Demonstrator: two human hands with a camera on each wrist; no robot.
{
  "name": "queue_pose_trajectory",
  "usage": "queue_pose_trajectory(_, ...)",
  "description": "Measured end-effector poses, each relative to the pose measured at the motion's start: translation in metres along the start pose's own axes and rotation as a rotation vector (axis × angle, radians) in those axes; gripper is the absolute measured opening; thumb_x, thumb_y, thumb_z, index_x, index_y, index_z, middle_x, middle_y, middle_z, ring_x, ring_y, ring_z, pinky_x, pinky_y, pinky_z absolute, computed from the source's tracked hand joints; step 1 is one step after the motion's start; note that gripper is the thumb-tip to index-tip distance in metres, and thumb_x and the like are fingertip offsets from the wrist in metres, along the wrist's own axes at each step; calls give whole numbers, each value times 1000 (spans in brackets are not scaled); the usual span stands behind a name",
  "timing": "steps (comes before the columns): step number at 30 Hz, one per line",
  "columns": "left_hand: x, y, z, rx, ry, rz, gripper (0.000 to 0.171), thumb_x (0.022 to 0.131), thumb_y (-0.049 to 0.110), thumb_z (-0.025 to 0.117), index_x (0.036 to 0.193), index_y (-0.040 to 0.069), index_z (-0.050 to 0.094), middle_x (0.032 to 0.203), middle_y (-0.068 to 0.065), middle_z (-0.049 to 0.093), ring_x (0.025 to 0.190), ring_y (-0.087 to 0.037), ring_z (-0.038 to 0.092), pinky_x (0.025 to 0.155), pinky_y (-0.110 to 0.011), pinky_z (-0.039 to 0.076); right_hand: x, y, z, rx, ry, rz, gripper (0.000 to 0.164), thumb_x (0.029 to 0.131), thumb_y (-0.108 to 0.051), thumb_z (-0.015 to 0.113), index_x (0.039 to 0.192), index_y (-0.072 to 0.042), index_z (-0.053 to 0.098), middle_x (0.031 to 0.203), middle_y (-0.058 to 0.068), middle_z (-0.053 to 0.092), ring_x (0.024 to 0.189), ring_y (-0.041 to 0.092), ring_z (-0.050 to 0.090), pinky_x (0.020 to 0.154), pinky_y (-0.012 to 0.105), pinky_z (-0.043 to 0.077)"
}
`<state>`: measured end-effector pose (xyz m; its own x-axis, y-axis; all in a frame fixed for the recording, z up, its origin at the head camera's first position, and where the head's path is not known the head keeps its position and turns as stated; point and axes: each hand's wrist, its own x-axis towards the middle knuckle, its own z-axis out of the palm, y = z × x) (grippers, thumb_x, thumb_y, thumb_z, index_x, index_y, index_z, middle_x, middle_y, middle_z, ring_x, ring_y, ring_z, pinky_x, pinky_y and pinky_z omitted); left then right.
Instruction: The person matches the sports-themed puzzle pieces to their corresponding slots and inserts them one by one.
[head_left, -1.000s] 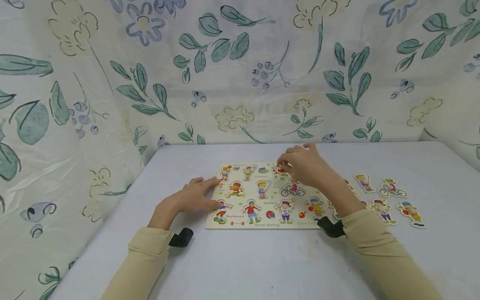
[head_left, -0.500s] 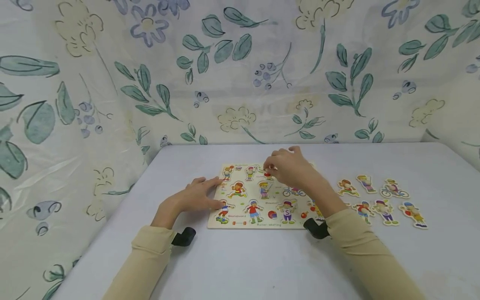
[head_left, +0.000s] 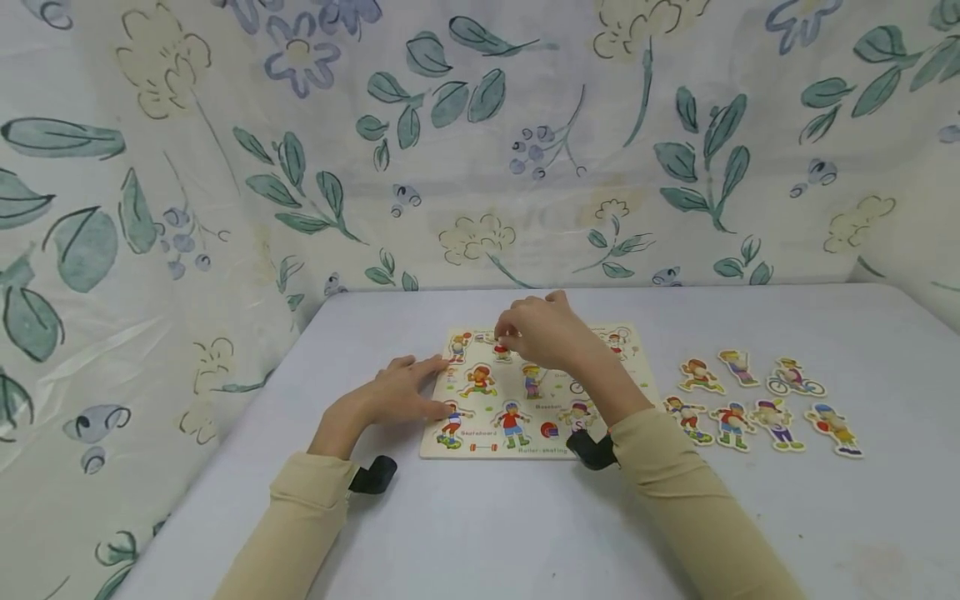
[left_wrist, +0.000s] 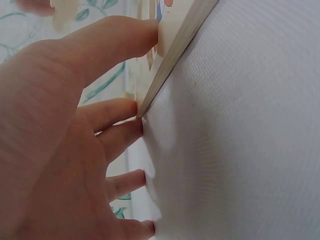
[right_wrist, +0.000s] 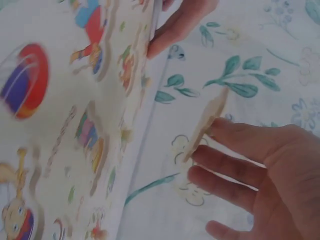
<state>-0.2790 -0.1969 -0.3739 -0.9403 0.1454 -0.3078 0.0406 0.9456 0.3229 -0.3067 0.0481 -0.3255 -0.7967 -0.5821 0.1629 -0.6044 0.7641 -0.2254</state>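
A wooden puzzle board (head_left: 435, 437) with printed sports figures and cut-out outlines lies flat on the table. My left hand (head_left: 397, 392) rests at its left edge, fingers spread; in the left wrist view, the thumb (left_wrist: 135, 37) touches the board's upper face near that edge. Over the board's top row, my right hand (head_left: 543, 333) pinches a thin wooden puzzle piece (right_wrist: 206, 125) between thumb and fingertips. That piece appears nearly edge-on in the right wrist view, above the board and apart from it. Its picture is mostly hidden.
Several loose figure pieces lie right of the board in two rows, among them a cyclist (head_left: 795, 379), a runner (head_left: 701, 377) and a blue-capped figure (head_left: 835, 431). A flower-patterned cloth (head_left: 525, 208) hangs behind the white table (head_left: 465, 525).
My right hand has moved left along the board's top row with the puzzle piece, uncovering the board's upper right and the loose pieces. The left hand stays at the board's left edge.
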Motion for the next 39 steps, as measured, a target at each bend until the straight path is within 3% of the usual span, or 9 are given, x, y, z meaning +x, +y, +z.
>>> queue_pose_trajectory(12,-3,3,0,-1,-8,-8,84,85,51,71,155,27,33,161,-25,18,145,-51,17,106,-74,26,17,-17,3,-2,-90,63,12,96,-23,67,102,-18,76,98,-5,70,96,16,63,106,56,31)
queue_pose_trajectory(25,-4,2,0,15,7,19,82,85,50,70,155,25,35,159,-25,23,144,-52,20,105,-74,27,26,-28,12,-30,-122,73,11,94,-25,69,99,-18,76,103,-5,72,104,17,63,107,59,31)
queue_pose_trajectory(39,-5,1,-2,18,-6,12,83,85,52,69,155,27,33,160,-25,21,143,-54,21,105,-74,28,26,-31,26,-61,-120,56,10,93,-24,70,95,-17,76,102,-2,71,102,20,64,106,60,33)
